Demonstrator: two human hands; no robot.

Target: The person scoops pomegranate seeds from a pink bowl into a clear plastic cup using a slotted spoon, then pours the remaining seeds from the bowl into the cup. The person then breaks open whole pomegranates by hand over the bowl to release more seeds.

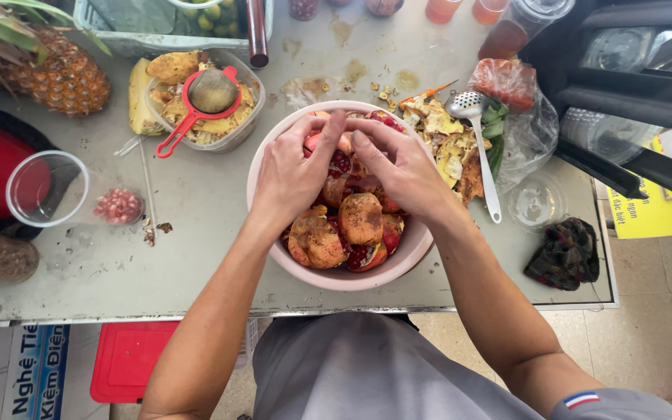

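Pomegranate piece is being held between both hands at the frame's centre, over the pink bowl. The left hand and right hand are closing fingers on it, seemingly breaking it open; prying further calls for a firm, steady pull.

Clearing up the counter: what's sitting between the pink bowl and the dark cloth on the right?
In the head view, a slotted spoon and a small clear lid lie between pink bowl and cloth.
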